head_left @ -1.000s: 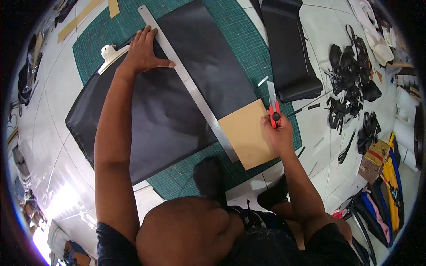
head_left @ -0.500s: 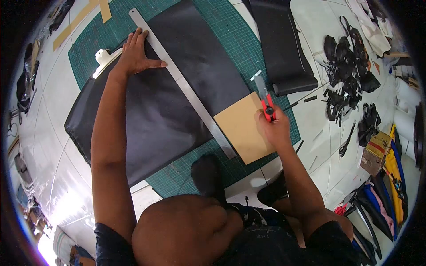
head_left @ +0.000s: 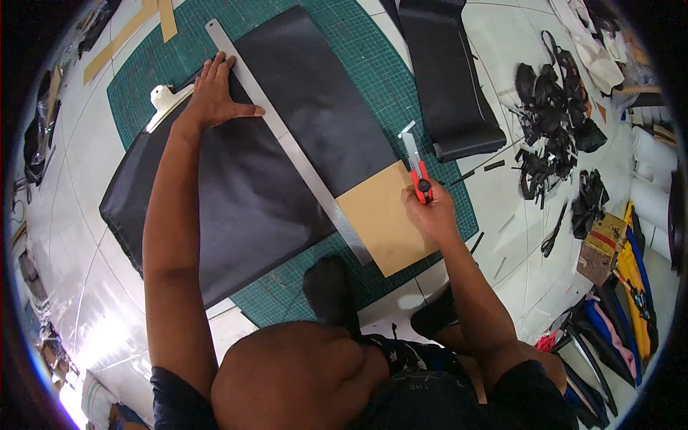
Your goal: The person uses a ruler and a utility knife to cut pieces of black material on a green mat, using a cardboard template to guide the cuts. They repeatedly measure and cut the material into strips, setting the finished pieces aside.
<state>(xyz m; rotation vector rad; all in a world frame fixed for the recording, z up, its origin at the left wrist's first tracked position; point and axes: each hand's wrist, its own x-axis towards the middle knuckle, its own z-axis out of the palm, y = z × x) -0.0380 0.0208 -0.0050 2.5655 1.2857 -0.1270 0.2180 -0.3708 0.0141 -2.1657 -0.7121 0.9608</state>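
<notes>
My left hand [head_left: 215,97] is pressed down with its thumb and fingers spread, its fingertips at the edge of a long steel ruler [head_left: 290,147]. The ruler lies slantwise across a large sheet of black material [head_left: 265,186]. A white bulldog clip [head_left: 168,106] grips the sheet's edge beside my left wrist. My right hand [head_left: 433,213] is closed around a red utility knife [head_left: 421,183], blade out and pointing away from me. Below the knife lies a tan card rectangle [head_left: 380,222], one side along the ruler.
Green cutting mats [head_left: 279,287] lie under the work on a white tiled floor. A folded black piece [head_left: 455,79] lies at the upper right. Black scraps [head_left: 552,129], scissors [head_left: 553,233] and a cardboard box [head_left: 602,247] are further right. My foot [head_left: 328,287] rests on the mat.
The whole view has shifted slightly. My left hand stays spread at the ruler, and my right hand still holds the knife over the card, with little movement relative to it.
</notes>
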